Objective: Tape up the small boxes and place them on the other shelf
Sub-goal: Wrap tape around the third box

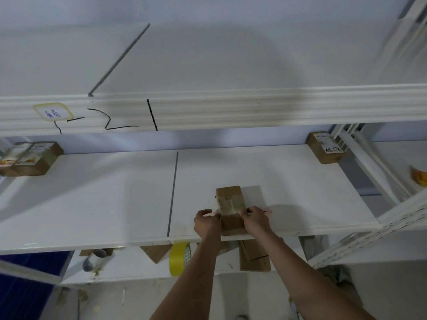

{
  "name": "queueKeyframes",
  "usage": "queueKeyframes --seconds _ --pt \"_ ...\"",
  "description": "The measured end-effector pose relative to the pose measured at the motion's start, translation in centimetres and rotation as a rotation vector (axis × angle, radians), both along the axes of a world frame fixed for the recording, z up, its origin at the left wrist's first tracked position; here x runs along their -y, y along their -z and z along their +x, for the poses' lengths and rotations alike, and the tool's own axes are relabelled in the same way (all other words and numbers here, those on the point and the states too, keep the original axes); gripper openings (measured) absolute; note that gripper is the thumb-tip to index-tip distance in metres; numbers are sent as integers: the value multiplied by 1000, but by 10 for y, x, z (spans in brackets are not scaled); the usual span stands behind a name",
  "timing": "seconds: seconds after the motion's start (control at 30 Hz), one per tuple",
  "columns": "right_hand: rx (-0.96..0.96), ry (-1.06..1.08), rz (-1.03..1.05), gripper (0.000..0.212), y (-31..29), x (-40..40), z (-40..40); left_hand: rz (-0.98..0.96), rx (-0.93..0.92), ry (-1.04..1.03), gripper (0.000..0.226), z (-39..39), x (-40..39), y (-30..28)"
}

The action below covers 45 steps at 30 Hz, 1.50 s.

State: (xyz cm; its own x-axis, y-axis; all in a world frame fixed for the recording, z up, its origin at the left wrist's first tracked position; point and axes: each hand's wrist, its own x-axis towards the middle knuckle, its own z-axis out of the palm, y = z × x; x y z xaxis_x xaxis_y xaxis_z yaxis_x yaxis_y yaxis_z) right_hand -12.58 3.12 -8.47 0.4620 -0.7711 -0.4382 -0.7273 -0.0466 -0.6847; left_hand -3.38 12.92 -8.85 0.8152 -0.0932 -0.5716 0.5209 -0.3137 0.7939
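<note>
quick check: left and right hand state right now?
Left hand: fingers curled, grips the left side of the box.
Right hand: fingers curled, grips the box's right side.

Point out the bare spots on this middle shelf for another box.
Bare board lies left of the seam up to the stacked boxes, and between the held box and the corner box. The front edge round both hands is crowded.

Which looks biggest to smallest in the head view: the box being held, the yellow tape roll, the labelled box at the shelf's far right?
1. Held box
2. Yellow tape roll, partly hidden
3. Far-right box; farther away, so true size is unsure
</note>
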Motion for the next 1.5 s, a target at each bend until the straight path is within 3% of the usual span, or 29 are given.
queueKeyframes --seconds 0.1,0.2,0.33,0.57,0.8,1.1,1.23,1.33,1.43,1.5 --pt "12 1 -20 38 4 -1 -1 79 132 73 20 -2 0 -2" --pt "-14 3 -48 27 8 0 1 149 276 86 34 -4 2 -9" --pt "-27 26 -55 15 11 1 3 181 385 155 27 -9 10 -21" --pt "-81 -37 -54 17 5 4 7 327 201 330 19 -2 15 -25" --pt "-167 -105 -52 8 -12 6 9 299 86 428 26 7 18 -33" --pt "-136 -107 115 47 -43 6 12 265 -56 561 26 13 10 -66" --pt "-41 -116 166 61 -65 5 26 301 26 646 52 23 11 -78" --pt "19 -114 95 59 -92 -2 37 256 125 666 50 32 17 -88" --pt "23 -123 -31 66 -111 -9 50 98 91 584 48 36 17 -102" --pt "43 -151 -91 58 -119 -16 56 -24 55 546 43 42 16 -106"
